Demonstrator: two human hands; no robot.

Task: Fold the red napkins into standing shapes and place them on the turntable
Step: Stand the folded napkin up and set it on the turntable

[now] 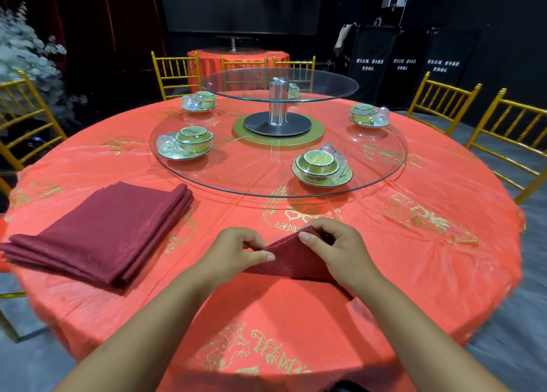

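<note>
Both hands, the left hand point(236, 248) and the right hand point(334, 245), pinch one red napkin point(291, 260) tight, lifting its middle so it can stand up.

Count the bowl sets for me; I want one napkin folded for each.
5 bowl sets: near right, left, far left, far right, and one mostly hidden behind the post, at. More may hide behind it.
</note>
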